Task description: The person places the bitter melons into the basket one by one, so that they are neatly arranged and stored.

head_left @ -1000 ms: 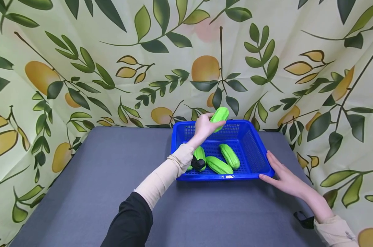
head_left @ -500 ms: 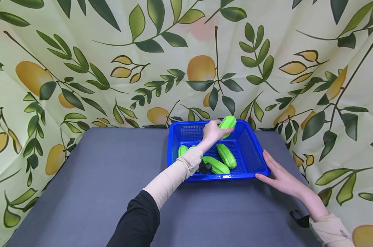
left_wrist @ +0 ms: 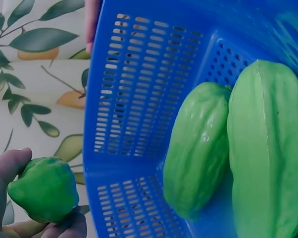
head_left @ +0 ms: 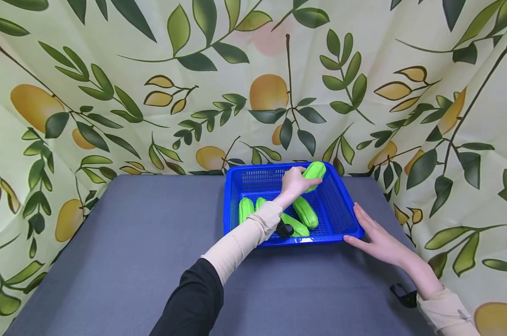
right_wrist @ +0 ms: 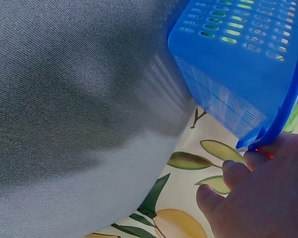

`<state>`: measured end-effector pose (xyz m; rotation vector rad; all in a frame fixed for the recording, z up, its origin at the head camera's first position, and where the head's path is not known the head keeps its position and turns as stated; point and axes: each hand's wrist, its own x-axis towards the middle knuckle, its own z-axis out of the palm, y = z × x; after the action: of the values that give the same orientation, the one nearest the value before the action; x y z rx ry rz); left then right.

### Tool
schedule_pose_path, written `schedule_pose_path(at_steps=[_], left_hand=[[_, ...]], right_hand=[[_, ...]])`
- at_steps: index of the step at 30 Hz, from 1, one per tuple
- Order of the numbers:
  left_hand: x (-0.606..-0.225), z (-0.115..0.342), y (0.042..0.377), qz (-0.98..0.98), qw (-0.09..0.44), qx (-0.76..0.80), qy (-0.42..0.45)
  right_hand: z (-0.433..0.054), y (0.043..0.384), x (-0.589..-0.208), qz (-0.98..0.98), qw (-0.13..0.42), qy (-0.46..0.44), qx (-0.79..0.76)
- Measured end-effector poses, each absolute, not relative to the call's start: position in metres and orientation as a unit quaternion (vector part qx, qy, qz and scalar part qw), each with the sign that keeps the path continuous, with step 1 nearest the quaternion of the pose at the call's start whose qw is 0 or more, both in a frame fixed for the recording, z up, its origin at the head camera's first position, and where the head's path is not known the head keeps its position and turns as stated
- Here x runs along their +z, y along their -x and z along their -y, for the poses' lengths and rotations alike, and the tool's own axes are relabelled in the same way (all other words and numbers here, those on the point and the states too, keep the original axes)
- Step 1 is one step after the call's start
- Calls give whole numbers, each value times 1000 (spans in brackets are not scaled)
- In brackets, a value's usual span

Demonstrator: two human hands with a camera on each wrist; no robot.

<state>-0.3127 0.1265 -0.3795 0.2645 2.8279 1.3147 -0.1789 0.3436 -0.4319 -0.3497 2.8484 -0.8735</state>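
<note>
My left hand [head_left: 294,183] grips a ridged light-green gourd [head_left: 314,175] above the far right part of a blue plastic basket [head_left: 320,239]. In the left wrist view, thumb and fingers lie on either side of the held gourd [left_wrist: 44,191]. Several similar gourds rest on the basket floor, among them a front one [head_left: 296,226], a right one [head_left: 306,213] and a left one [head_left: 246,208]; my left forearm partly covers some. My right hand [head_left: 379,239] touches the basket's front right corner, its fingers extended along the outer side and the thumb by the front rim.
The basket stands near the back of a grey cloth-covered table [head_left: 165,219]. Behind and beside the table hangs a leaf-and-fruit patterned curtain [head_left: 152,116]. A black strap [head_left: 403,296] hangs at my right wrist.
My left hand has moved the gourd slightly right and down, lower over the basket. My right hand stays at the basket corner. The whole view has shifted a little.
</note>
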Motion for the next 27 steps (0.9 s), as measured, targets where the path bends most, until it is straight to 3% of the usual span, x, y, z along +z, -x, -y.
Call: schedule_pose_path(at_steps=[27], left_hand=[[-394, -138, 309, -929, 76, 352, -81]], right_hand=[[-343, 179, -432, -948, 64, 118, -288]])
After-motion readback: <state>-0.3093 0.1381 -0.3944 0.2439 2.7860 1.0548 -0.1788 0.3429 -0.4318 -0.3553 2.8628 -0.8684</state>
